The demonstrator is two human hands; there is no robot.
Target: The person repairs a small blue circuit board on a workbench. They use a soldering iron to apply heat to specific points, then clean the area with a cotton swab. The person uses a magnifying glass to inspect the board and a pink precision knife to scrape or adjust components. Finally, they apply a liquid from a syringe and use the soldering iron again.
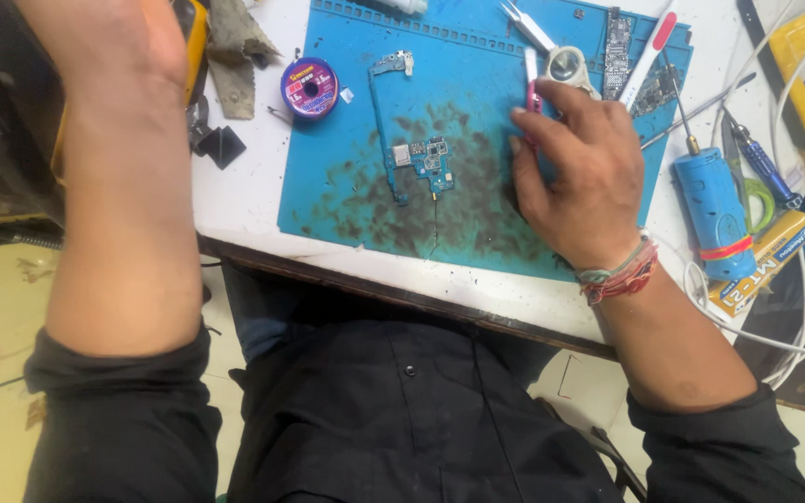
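Looks like a phone repair bench mid-job: a small circuit board [418, 160] lies bare near the middle of a stained blue mat [347, 200], with nothing touching it right now. The right hand [575, 177] rests palm-down on the mat just to the right of the board, fingers loosely curled, and there's a pink-handled tool [532, 91] poking out from under the fingertips. It looks like the fingers are on it or picking it up, but whether they've actually closed around it can't be told from this angle. The left hand [114, 42] is lifted up close to the camera at the top left, mostly cut off by the frame, so no telling how open it is or whether it's got anything in it. Around the mat: a purple spool [309, 88] off the left edge, tweezers [525, 23] and a round loupe [566, 63] at the top, a second board [619, 37] up there too, and a blue iron [715, 214] lying off to the right (lots of cables over that side as well). Best guess on the step: the board is laid out and waiting, and the person is between touches, going for a hand tool. The next move would need a firm pinch on that tool and the other hand coming down to steady the board, since it's just sitting loose on the mat and would slide easily.
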